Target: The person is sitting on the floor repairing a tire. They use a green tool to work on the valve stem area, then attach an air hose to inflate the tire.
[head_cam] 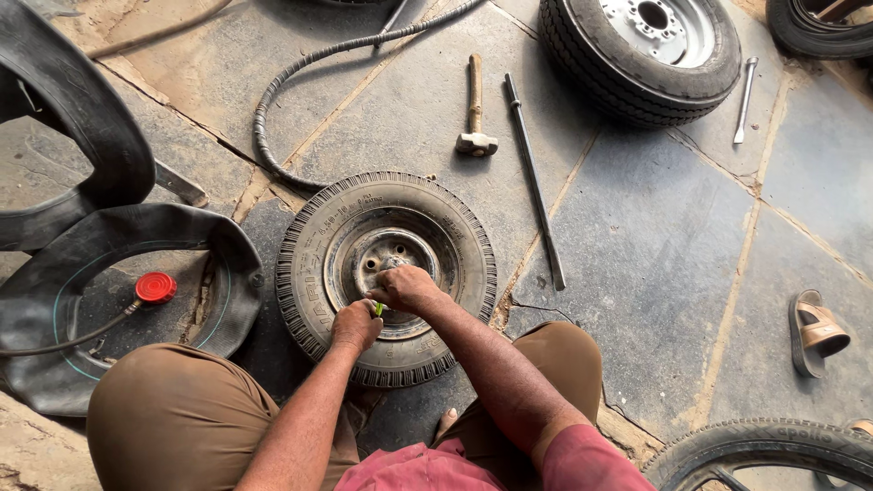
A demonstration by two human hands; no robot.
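Head view, looking down: I see a small tyre [386,277] on its steel rim [386,264] lying flat on the stone floor [637,255], just left of frame centre, between the person's bent knees. Both hands meet at the rim's lower edge. Left hand [356,325] is curled into a fist around a small green item [378,309]; what it is I cannot tell. Right hand [406,286] is closed, knuckles up, pressed against the rim just beside the left. Outward: hammer [476,105] and long bar [535,182] lie above the tyre. Black inner tube [55,300] with red cap [156,287] sits at left. Larger wheel [641,50] upper right; sandal [817,332] at right edge.
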